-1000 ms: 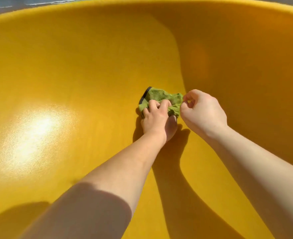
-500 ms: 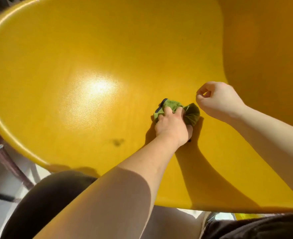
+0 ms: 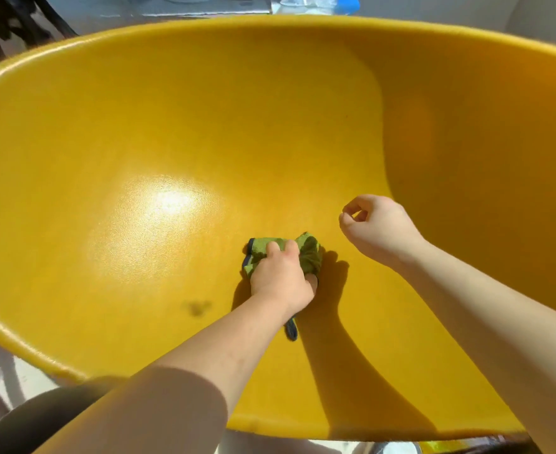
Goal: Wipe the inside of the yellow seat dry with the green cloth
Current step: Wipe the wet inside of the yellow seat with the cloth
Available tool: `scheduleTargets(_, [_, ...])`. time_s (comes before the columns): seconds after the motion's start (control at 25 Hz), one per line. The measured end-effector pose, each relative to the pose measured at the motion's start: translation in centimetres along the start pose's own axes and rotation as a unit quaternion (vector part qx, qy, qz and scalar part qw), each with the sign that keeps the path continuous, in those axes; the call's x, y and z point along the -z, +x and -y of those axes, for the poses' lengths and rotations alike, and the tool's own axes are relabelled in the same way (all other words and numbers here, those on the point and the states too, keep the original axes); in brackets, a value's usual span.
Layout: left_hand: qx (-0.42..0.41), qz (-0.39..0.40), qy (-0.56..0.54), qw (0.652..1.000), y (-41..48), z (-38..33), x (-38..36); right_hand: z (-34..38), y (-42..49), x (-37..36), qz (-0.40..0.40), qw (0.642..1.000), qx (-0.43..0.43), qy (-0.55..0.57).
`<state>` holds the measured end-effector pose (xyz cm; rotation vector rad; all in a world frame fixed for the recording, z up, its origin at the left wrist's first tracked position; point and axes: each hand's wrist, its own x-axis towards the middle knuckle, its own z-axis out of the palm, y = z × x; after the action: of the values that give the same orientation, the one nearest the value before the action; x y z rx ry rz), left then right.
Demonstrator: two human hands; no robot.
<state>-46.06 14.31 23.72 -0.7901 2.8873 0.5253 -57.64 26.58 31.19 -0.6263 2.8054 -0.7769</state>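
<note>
A person's left hand (image 3: 280, 276) presses the bunched green cloth (image 3: 306, 253) flat against the floor of the yellow seat (image 3: 204, 132), fingers curled over the wad so it can be pushed across the plastic without unfolding. The cloth sits near the middle of the seat's bowl, a dark-edged tail of it trailing out from under the wrist toward the near rim. The right hand (image 3: 376, 229) hovers just right of the cloth, loosely curled with thumb and forefinger nearly touching and nothing held, apparently kept free while the other hand does the wiping. A small dark mark (image 3: 195, 308), left of the cloth and nearer the front rim, may be leftover moisture or a stain; which it is cannot be told. A bright glare patch (image 3: 168, 201) lies farther left of the cloth.
</note>
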Motion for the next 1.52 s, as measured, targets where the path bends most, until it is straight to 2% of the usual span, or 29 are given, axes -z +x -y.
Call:
scheduleTargets(0.08, [-0.073,0.005,0.0,0.997,1.7,-1.6,-0.2,-0.9,1.8,1.7,-0.034,0.999,-0.02,0.017])
scheduleTargets(0.12, [-0.082,-0.002,-0.005,0.997,3.3,-2.2,0.1,-1.2,3.0,2.8,-0.041,0.999,-0.02,0.005])
scheduleTargets(0.2, [-0.046,-0.042,-0.059,0.996,7.4,-3.2,1.2,-1.7,5.5,5.0,-0.056,0.997,-0.005,-0.045])
scheduleTargets(0.28, [0.031,-0.116,-0.131,0.984,11.8,-4.1,3.1,-2.4,8.1,6.9,-0.088,0.991,0.017,-0.1])
scheduleTargets(0.4, [0.129,-0.236,-0.228,0.936,17.4,-5.3,6.5,-4.1,10.9,8.5,-0.145,0.968,0.083,-0.189])
scheduleTargets(0.52, [0.14,-0.309,-0.29,0.895,20.1,-8.0,9.0,-5.8,12.2,9.1,-0.182,0.939,0.151,-0.248])
scheduleTargets(0.6, [0.111,-0.332,-0.312,0.883,20.7,-11.2,9.9,-6.9,12.2,10.1,-0.202,0.915,0.19,-0.293])
scheduleTargets(0.72, [-0.027,-0.281,-0.291,0.914,19.2,-17.2,9.5,-7.6,11.1,12.8,-0.234,0.864,0.214,-0.391])
scheduleTargets(0.8, [-0.117,-0.185,-0.257,0.941,16.4,-21.0,6.7,-8.2,9.9,15.0,-0.252,0.841,0.192,-0.439])
scheduleTargets(0.88, [-0.152,-0.08,-0.239,0.956,12.2,-23.1,3.1,-9.3,8.2,16.5,-0.245,0.83,0.176,-0.469])
scheduleTargets(0.96, [-0.182,0.0,-0.22,0.958,8.5,-22.3,0.5,-10.3,6.3,17.7,-0.223,0.823,0.181,-0.491])
scheduleTargets(1.08, [-0.26,0.091,-0.209,0.938,6.6,-18.9,-0.7,-11.1,3.9,20.4,-0.214,0.817,0.209,-0.494])
scheduleTargets(1.16, [-0.222,0.074,-0.226,0.945,7.8,-17.4,-0.6,-11.4,2.7,22.5,-0.24,0.816,0.216,-0.48])
scheduleTargets(1.24, [-0.093,-0.016,-0.252,0.963,9.8,-17.6,0.3,-12.4,1.8,24.0,-0.271,0.834,0.183,-0.444])
scheduleTargets(1.28, [-0.003,-0.041,-0.298,0.954,10.8,-18.4,1.2,-13.0,1.5,24.3,-0.286,0.848,0.162,-0.415])
scheduleTargets(1.32, [0.068,-0.042,-0.36,0.93,11.7,-19.6,2.4,-13.5,1.2,24.4,-0.295,0.863,0.145,-0.383])
scheduleTargets(1.36, [0.106,-0.039,-0.423,0.899,12.5,-21.1,3.9,-13.9,1.0,24.3,-0.299,0.877,0.135,-0.351])
scheduleTargets(1.44, [0.101,-0.058,-0.508,0.853,13.9,-24.9,6.7,-14.8,0.9,23.8,-0.315,0.895,0.128,-0.289])
scheduleTargets(1.52, [0.042,-0.104,-0.548,0.829,13.8,-28.5,9.4,-15.4,1.2,23.4,-0.348,0.9,0.126,-0.231])
